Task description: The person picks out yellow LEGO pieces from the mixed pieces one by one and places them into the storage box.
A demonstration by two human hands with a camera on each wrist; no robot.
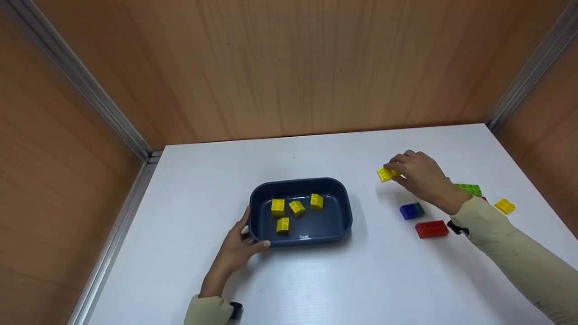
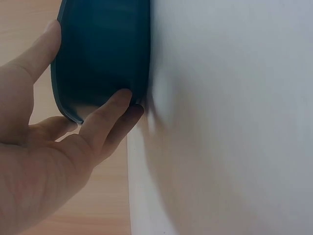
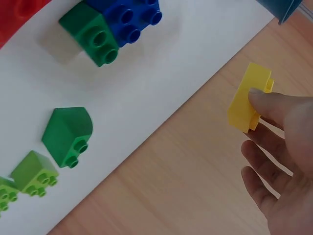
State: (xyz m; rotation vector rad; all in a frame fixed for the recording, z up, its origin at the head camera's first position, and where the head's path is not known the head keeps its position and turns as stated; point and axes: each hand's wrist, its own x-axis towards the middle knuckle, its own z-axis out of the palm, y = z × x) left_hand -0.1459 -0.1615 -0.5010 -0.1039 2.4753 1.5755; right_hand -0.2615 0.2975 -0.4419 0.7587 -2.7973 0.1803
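Observation:
My left hand (image 1: 235,248) grips the left end of a dark blue tray (image 1: 323,223), its thumb at the front rim. Seen from the left wrist, that hand's fingers (image 2: 105,117) lie against the outside of the tray's wall (image 2: 102,54). Inside the tray sit several small yellow toy bricks (image 1: 278,207), spread over the left and middle of its floor. To the right, my right hand (image 1: 422,177) pinches a yellow toy brick (image 3: 247,98) between thumb and fingers. This brick is held above the white table, to the right of the tray.
Below my right hand lie a blue brick (image 1: 410,211) against a dark green one (image 3: 93,36), and a red brick (image 1: 432,229). Farther right are a light green brick (image 1: 469,188) and another yellow brick (image 1: 505,206). A wooden panel (image 1: 289,67) stands behind the table (image 1: 180,216).

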